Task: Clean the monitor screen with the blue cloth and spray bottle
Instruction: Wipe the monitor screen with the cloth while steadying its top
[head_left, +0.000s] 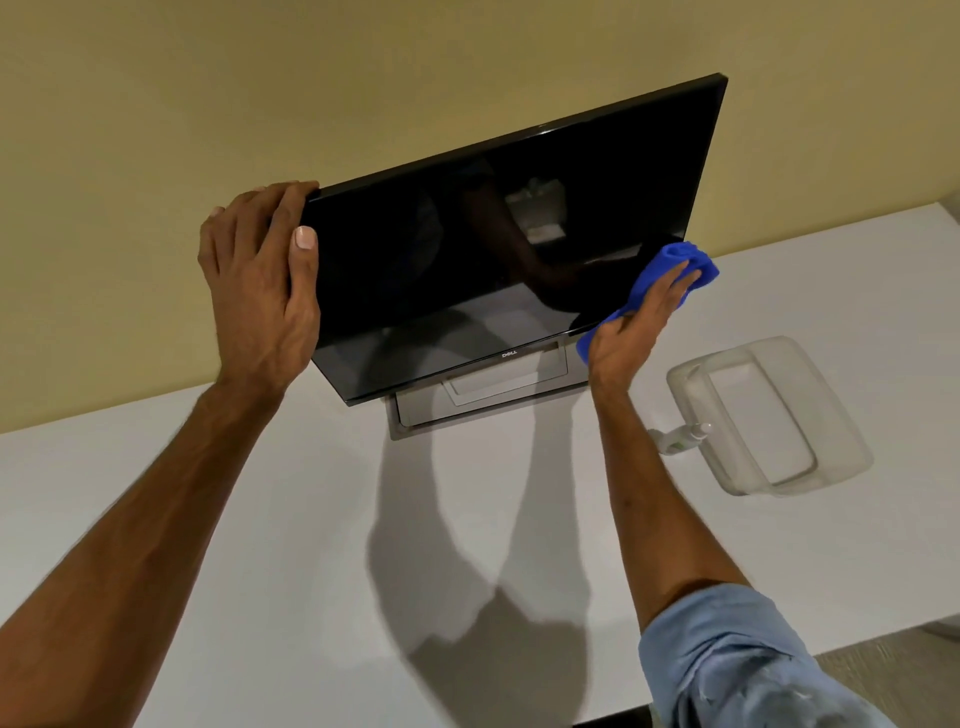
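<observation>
— What's at the left of the frame?
— The left hand (260, 291) grips the upper left corner of the black flat monitor screen (498, 234), fingers curled over its edge.
— And right of centre?
— The right hand (639, 322) presses a crumpled blue cloth (675, 265) flat against the screen's lower right edge.
— Further right?
— A clear plastic tray (831, 415) on the white surface (260, 519), a white spray bottle (680, 436) lying just beside it.

Monitor screen (493, 249) was glossy black, its stand (415, 410) grey. Cloth (670, 270) was bright blue, plain. Table (311, 519) white; wall (260, 104) flat yellow-beige. Sleeve (737, 660) pale blue. Plastic container (841, 447) clear, colourless.
</observation>
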